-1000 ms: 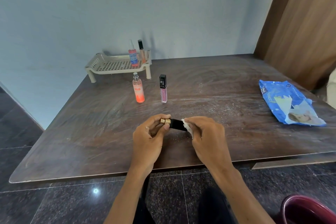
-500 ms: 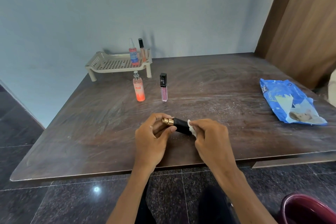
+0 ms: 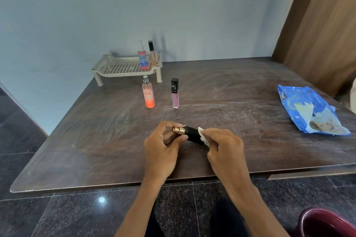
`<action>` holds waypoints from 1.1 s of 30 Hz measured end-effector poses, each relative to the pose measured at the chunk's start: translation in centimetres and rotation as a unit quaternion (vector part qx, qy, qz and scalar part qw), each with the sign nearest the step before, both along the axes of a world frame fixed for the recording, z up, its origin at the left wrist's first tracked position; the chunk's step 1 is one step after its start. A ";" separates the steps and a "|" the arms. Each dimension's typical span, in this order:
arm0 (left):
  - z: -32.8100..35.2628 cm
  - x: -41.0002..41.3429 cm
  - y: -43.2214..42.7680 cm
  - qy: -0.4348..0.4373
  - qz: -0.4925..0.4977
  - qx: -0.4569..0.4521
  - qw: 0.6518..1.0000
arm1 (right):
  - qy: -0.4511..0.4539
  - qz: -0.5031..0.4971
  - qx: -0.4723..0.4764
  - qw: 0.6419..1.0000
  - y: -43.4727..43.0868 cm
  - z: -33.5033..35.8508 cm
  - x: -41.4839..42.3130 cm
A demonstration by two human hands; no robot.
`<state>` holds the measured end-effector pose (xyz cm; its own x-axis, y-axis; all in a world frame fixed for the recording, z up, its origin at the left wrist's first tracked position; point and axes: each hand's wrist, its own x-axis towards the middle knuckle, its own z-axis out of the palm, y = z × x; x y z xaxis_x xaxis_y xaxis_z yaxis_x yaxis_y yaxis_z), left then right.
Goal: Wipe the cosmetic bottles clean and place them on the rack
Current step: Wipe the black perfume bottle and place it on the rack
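My left hand (image 3: 163, 148) grips the gold-capped end of a small black bottle (image 3: 190, 133) lying sideways above the table's front part. My right hand (image 3: 224, 149) holds a white wipe (image 3: 203, 136) folded round the bottle's other end. An orange spray bottle (image 3: 148, 94) and a pink lip-gloss tube (image 3: 175, 94) stand upright on the table in front of the beige perforated rack (image 3: 119, 67). On the rack's right side stand a pink spray bottle (image 3: 143, 57) and a slim black-capped tube (image 3: 152, 53).
A blue pack of wipes (image 3: 310, 109) lies at the right of the dark wooden table (image 3: 96, 140). A wooden door panel (image 3: 323, 25) rises at the far right. A maroon bin's rim (image 3: 327, 223) shows on the floor at the lower right.
Both hands stay on the black bottle; the wipe in my right hand has slid slightly along the bottle's body. The view has shifted a little.
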<state>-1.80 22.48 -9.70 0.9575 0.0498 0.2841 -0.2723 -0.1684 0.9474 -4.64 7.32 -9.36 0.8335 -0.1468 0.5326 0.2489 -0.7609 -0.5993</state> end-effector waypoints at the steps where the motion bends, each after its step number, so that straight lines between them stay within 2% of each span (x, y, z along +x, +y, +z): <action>1: 0.1 0.0 0.0 0.000 -0.002 0.002 1.000 | -0.002 -0.003 -0.010 1.000 0.0 0.1 0.0; 9: 0.1 -0.1 0.2 0.009 -0.008 -0.011 1.000 | -0.031 0.031 -0.024 0.999 2.2 0.8 0.8; 15: 0.1 0.0 0.0 0.011 -0.006 0.008 1.000 | 0.009 -0.018 0.012 1.000 0.2 0.2 0.2; 19: 0.1 0.0 0.1 0.009 -0.004 0.016 1.000 | 0.028 -0.033 -0.030 0.999 1.1 0.4 0.7; 23: 0.1 -0.1 0.2 0.010 -0.003 0.017 1.000 | 0.001 0.012 -0.055 0.998 3.0 1.3 1.4; 27: 0.2 -0.1 0.3 0.008 -0.006 0.003 1.000 | -0.025 0.018 -0.035 0.999 2.8 0.7 1.2; 33: 0.1 0.0 -0.1 0.001 -0.003 0.024 1.000 | 0.036 -0.038 -0.005 0.999 -0.1 -0.5 0.6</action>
<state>-1.79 22.38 -9.57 0.9585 0.0293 0.2835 -0.2711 -0.2128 0.9387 -4.02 7.26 -9.84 0.8562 -0.2063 0.4737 0.1470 -0.7816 -0.6062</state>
